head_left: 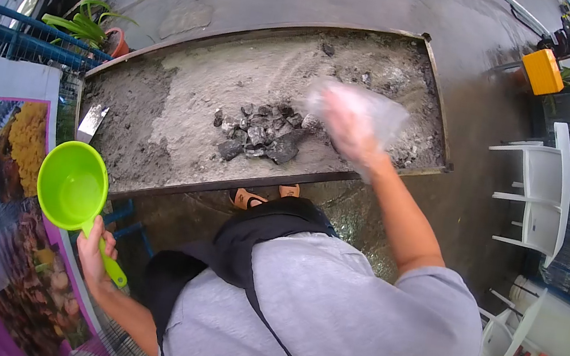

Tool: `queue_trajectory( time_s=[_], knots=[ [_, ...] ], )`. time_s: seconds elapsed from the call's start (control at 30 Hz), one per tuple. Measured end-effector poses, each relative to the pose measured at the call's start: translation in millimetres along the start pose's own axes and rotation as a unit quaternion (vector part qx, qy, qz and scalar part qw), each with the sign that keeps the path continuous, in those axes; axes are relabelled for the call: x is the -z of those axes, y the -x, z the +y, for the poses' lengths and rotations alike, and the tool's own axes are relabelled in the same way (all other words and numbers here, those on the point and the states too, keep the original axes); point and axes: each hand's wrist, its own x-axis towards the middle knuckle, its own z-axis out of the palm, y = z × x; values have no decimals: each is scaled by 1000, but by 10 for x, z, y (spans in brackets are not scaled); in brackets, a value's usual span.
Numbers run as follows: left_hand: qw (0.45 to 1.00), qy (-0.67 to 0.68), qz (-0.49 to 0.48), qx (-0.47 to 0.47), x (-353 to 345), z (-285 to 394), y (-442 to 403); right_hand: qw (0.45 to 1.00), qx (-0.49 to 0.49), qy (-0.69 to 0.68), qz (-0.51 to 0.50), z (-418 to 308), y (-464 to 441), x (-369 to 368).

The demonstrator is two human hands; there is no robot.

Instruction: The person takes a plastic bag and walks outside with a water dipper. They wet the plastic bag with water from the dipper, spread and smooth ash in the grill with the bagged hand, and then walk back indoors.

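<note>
My left hand (95, 251) is closed around the handle of a bright green plastic dipper (70, 186), held at the left beside the end of the ash bed. The dipper's bowl faces up and looks empty. My right hand (346, 122) is over the right half of the ash bed, smeared by motion. A clear plastic bag (388, 117) surrounds or hangs from it; I cannot make out the fingers. Left of this hand, a heap of black and grey charcoal (262, 133) lies on the pale ash (201, 99).
A metal-edged trough (262, 32) holds the ash, with a metal scraper-like piece (92, 123) at its left end. A potted plant (117, 42) stands behind its left corner. White plastic chairs (548, 195) are at the right. A food-picture banner (43, 267) hangs at the left.
</note>
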Motion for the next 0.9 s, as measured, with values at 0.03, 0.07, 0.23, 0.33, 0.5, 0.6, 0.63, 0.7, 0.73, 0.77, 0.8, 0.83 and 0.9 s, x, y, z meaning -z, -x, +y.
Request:
queue_trajectory(
  time_s=[0.03,0.07,0.23,0.33,0.5,0.6,0.63,0.7,0.73,0.77,0.8,0.83,0.9],
  knots=[
    [1000,-1,0,-6,-8,-18,-9,963,-10,-206,-174,118,89,73],
    [1000,-3,-1,-13,-9,-28,-14,863,-86,-371,-332,237,177,145],
    [1000,7,-7,-16,-43,-27,-3,894,-12,-355,-272,-365,173,298],
    [1000,8,-8,-16,-63,-6,2,880,63,-415,-223,-719,17,268],
    [1000,7,-10,-18,-87,-19,21,911,163,-349,-145,-1158,-276,-124],
    [1000,3,-15,-20,-136,-62,10,879,238,-411,-23,-1186,-490,-231],
    [1000,9,-14,-17,-143,-75,11,839,246,-476,-96,-1165,-526,-236],
    [1000,15,-13,-16,-157,-56,18,762,249,-566,-191,-1080,-602,-246],
    [1000,17,-10,-11,-173,-32,49,753,252,-582,-176,-952,-714,-185],
    [1000,20,-6,-5,-180,-30,72,753,254,-587,-151,-795,-846,-151],
    [1000,21,-2,-3,-162,-44,83,810,281,-511,-64,-569,-1014,-183],
    [1000,18,-6,-6,-139,-55,83,862,290,-416,7,-365,-1131,-331],
    [1000,18,-2,-7,-115,-78,103,905,237,-353,8,-64,-1148,-827]
  ],
)
